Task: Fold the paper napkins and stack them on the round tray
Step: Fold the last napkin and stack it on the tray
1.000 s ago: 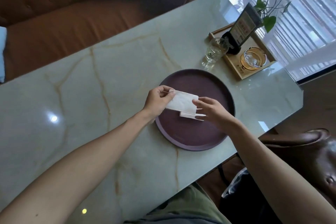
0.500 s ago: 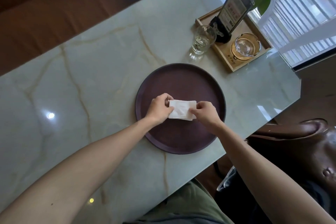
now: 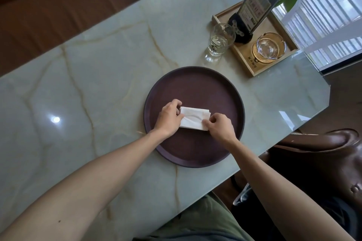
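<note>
A round dark purple tray [image 3: 195, 154] lies on the marble table. On its left half rests a white folded paper napkin [image 3: 193, 117], several layers thick at its right edge. My left hand [image 3: 169, 118] grips the napkin's left end with its fingers curled over it. My right hand [image 3: 220, 126] pinches the napkin's lower right corner. Both hands press the napkin against the tray's floor. The napkin's left end and lower right corner are hidden under my fingers.
Beyond the tray stands a drinking glass [image 3: 220, 42] with some water. A wooden tray [image 3: 246, 60] at the back right holds a glass ashtray [image 3: 268, 47] and a black sign stand [image 3: 252, 8]. A brown leather seat [image 3: 323, 154] is at the right; a sofa lies past the table's far edge.
The napkin was held above the tray over another folded piece; both hands have brought it down flat onto the tray. The camera has tilted toward the table.
</note>
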`<state>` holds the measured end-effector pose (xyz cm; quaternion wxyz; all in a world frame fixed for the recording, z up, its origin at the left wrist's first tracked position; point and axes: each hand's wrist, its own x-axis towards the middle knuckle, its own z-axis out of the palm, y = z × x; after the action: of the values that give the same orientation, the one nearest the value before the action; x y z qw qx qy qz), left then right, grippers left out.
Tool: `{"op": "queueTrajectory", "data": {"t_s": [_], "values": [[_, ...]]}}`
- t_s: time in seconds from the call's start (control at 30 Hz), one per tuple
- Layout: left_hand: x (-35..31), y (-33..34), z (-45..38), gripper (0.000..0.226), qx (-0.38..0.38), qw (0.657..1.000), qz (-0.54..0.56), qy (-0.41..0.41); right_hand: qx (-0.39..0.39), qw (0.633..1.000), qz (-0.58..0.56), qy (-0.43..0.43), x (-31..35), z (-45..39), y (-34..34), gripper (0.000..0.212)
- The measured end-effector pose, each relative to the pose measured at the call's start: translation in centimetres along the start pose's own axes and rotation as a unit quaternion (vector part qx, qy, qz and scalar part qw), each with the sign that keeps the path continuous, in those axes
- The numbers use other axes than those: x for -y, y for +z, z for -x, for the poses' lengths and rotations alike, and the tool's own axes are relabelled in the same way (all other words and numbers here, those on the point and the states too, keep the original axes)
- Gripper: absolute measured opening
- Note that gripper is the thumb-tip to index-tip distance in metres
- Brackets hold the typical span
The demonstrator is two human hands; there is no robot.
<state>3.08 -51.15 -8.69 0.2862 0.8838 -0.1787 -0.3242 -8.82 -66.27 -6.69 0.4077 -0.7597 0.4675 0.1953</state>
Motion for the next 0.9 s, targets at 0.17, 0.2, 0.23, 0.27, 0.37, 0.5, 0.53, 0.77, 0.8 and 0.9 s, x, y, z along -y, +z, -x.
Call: {"op": "queueTrajectory", "data": {"t_s": [0.17, 0.2, 0.23, 0.27, 0.37, 0.5, 0.53, 0.77, 0.8, 0.9], "values": [[0.4, -0.2, 0.6, 0.049, -0.006, 0.995, -0.069, 0.066, -0.093, 0.992, 0.067, -0.046, -0.9, 0.5, -0.7, 0.021], [0.3, -0.3, 0.6, 0.057, -0.012, 0.987, -0.11, 0.113, -0.11, 0.986, 0.081, -0.1, -0.9, 0.5, -0.8, 0.024], [0.2, -0.5, 0.6, 0.066, -0.012, 0.974, -0.16, 0.162, -0.109, 0.976, 0.103, -0.159, -0.7, 0.5, -0.9, 0.032], [-0.1, -0.6, 0.4, 0.077, 0.001, 0.956, -0.212, 0.204, -0.085, 0.963, 0.146, -0.212, -0.4, 0.3, -0.9, 0.049], [-0.9, -0.8, -0.2, 0.098, 0.085, 0.9, -0.349, 0.247, 0.015, 0.91, 0.301, -0.284, 0.5, -0.3, -0.3, 0.102], [-1.3, -0.6, -0.7, 0.081, 0.109, 0.878, -0.393, 0.25, 0.027, 0.871, 0.39, -0.297, 1.0, -1.0, 0.8, 0.093], [-1.3, -0.6, -0.7, 0.075, 0.107, 0.881, -0.386, 0.25, 0.02, 0.87, 0.392, -0.297, 1.0, -1.1, 0.9, 0.082], [-1.1, -0.4, -0.2, 0.081, 0.108, 0.908, -0.339, 0.222, 0.018, 0.886, 0.365, -0.285, 0.9, -0.8, 1.0, 0.08], [-1.1, -0.4, -0.1, 0.091, 0.111, 0.913, -0.333, 0.207, 0.023, 0.893, 0.359, -0.27, 0.9, -0.6, 0.9, 0.092], [-1.1, -0.7, 0.8, 0.112, 0.081, 0.944, -0.293, 0.13, 0.008, 0.93, 0.309, -0.199, 0.5, 0.3, 0.1, 0.107]]}}
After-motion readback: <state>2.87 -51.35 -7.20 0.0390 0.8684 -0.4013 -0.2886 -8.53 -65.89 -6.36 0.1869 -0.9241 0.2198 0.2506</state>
